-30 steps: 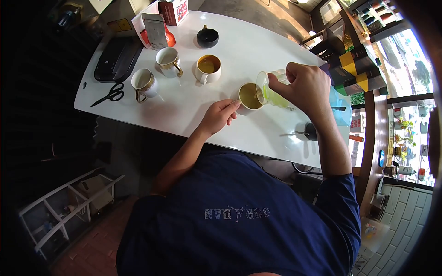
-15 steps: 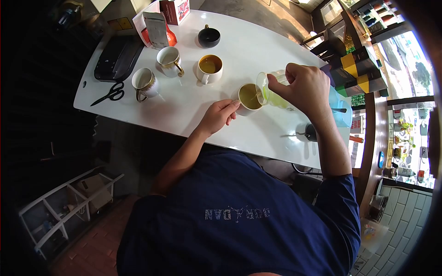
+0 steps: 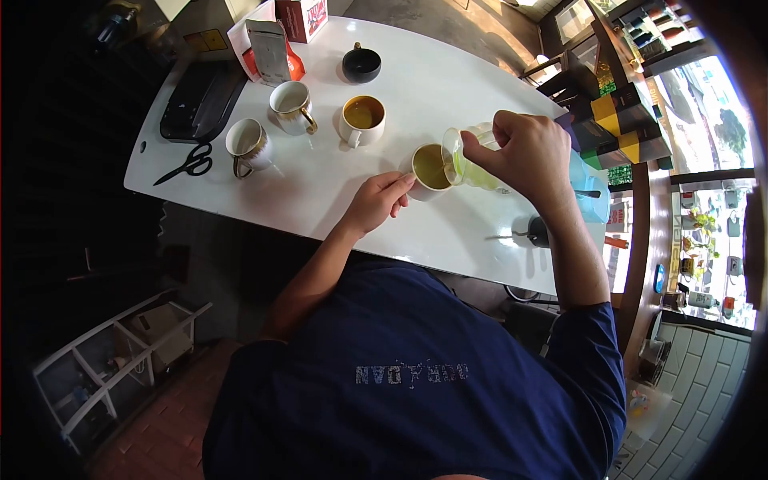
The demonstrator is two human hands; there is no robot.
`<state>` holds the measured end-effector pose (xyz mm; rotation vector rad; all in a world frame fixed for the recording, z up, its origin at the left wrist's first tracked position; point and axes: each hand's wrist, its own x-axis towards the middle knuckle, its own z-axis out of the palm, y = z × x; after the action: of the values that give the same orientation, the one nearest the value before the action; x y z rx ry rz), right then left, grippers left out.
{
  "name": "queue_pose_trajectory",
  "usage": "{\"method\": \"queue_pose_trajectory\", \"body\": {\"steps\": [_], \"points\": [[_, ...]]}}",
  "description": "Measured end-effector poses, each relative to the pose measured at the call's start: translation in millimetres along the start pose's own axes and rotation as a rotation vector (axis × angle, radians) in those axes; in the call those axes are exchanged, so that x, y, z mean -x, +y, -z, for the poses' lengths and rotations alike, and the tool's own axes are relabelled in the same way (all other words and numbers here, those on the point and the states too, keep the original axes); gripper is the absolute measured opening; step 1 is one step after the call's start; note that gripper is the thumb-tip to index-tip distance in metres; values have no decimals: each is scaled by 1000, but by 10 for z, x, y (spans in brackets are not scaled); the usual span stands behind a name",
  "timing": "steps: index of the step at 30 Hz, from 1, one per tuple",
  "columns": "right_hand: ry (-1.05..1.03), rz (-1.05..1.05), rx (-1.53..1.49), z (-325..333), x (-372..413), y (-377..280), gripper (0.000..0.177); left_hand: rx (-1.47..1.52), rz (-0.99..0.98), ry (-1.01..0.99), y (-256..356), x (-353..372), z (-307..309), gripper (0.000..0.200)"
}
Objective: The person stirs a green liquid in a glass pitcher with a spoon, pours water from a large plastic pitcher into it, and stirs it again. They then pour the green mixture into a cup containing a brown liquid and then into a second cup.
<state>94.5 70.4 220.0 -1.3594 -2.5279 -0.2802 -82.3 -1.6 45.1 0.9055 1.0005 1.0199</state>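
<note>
My left hand (image 3: 379, 202) is closed on the handle side of a white cup (image 3: 432, 170) that holds greenish-yellow liquid. Above that cup's right side, my right hand (image 3: 528, 150) grips a clear glass pitcher (image 3: 478, 160), tilted with its mouth over the cup. A thin stream seems to run from the pitcher into the cup. To the left stands a white cup with a yellow-brown inside (image 3: 362, 121). Farther left are two white cups with gold trim, one behind (image 3: 290, 106) and one in front (image 3: 248, 146).
Black scissors (image 3: 189, 164) lie near the left edge of the white table (image 3: 320, 192), in front of a black device (image 3: 200, 100). A black cup (image 3: 362, 64), a silver pouch (image 3: 269, 53) and a red box (image 3: 302, 19) stand at the back. Dark boxes (image 3: 616, 120) are at the right.
The view has shifted slightly, so the table items appear a little farther left. Both hands keep their holds, and the liquid in the cup looks slightly higher.
</note>
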Motion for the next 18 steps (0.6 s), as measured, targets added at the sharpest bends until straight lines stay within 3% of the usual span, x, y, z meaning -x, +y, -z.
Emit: {"method": "queue_pose_trajectory", "body": {"steps": [18], "points": [[-35, -4, 20, 28, -23, -41, 46, -24, -7, -4, 19, 11, 6, 33]]}}
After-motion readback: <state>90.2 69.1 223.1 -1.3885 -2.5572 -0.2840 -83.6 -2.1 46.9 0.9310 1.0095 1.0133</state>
